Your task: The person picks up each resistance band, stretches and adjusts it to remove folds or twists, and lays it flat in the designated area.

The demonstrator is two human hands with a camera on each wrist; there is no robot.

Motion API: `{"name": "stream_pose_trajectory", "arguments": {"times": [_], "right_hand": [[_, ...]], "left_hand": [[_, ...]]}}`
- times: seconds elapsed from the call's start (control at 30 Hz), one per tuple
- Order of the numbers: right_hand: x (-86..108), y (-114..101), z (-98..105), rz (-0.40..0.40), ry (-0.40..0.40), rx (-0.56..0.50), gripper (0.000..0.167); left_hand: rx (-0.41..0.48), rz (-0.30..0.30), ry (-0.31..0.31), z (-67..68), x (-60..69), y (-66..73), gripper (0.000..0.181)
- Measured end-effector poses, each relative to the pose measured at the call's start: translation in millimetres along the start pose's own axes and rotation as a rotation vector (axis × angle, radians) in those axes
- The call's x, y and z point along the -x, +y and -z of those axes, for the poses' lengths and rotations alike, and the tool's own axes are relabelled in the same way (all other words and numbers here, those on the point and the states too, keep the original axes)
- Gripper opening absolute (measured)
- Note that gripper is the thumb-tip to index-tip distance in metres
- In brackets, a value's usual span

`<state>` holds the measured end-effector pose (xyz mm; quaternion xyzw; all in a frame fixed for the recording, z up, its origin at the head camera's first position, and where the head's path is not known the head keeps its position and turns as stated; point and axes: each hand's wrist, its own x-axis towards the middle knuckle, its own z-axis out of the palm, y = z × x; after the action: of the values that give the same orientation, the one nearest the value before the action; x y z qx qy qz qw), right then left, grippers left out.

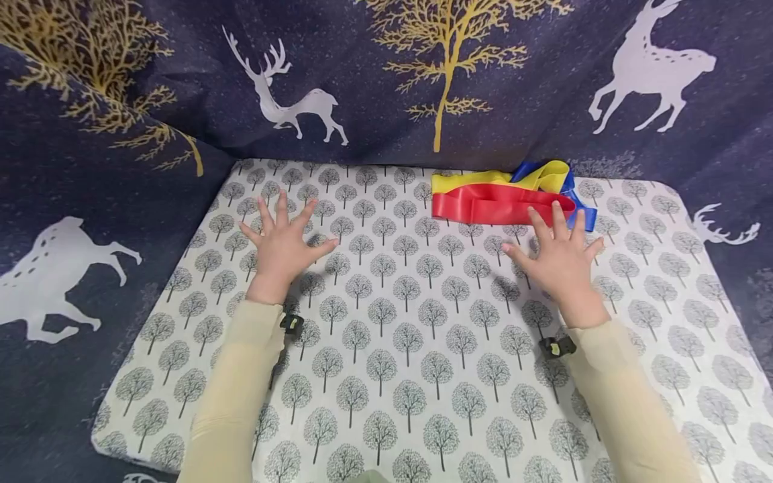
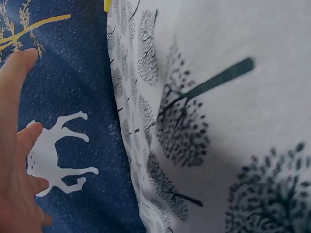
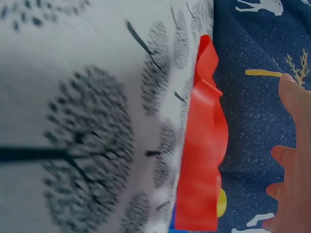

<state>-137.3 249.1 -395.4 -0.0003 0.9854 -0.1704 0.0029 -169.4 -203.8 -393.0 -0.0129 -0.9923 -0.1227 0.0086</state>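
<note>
Both hands are spread with fingers apart and hold nothing. In the head view the left hand (image 1: 282, 248) is over the left part of the tree-print surface, away from the bands. My right hand (image 1: 558, 265) is just in front of a red band (image 1: 471, 204), its fingertips near or over the band's right end; contact cannot be told. Behind the red band lie a yellow band (image 1: 465, 180) and a blue band (image 1: 588, 218), partly covered. The right wrist view shows the red band (image 3: 199, 160) beyond the surface and the hand (image 3: 296, 160) at the right edge; the left hand (image 2: 22, 145) shows in its wrist view.
The white surface (image 1: 386, 335) with a grey tree print spans the area under both arms. A dark blue cloth (image 1: 362, 80) with white deer and golden trees rises behind it and hangs at both sides. A small dark device sits at each wrist.
</note>
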Motion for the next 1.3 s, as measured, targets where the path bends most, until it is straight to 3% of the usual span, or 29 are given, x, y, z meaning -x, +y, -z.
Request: {"name": "stream_pose_trajectory", "arguments": {"times": [0.3,0.5,0.73,1.07,1.3], "right_hand": [[6.6,-2.6,-14.2,-0.02,-0.01,-0.026,0.09],[11.0,-3.0,-18.1,-0.009,0.025,-0.108,0.083],[11.9,-4.1,-21.9,0.058,0.112,-0.215,0.074],[7.7,-1.4,-21.4,0.096,0.143,-0.385,0.06],[3.7,2.6,-19.4,0.068,0.144,-0.447,0.055]], "left_hand": [[-0.017,-0.052,-0.018,-12.8,1.1,15.6,0.091],[-0.002,-0.084,-0.017,-16.9,-2.6,32.1,0.091],[0.024,-0.128,0.009,-19.4,-6.9,46.8,0.087],[0.17,-0.189,0.026,-25.4,-9.4,71.2,0.072],[0.304,-0.175,-0.066,-30.4,-11.2,87.2,0.064]]}}
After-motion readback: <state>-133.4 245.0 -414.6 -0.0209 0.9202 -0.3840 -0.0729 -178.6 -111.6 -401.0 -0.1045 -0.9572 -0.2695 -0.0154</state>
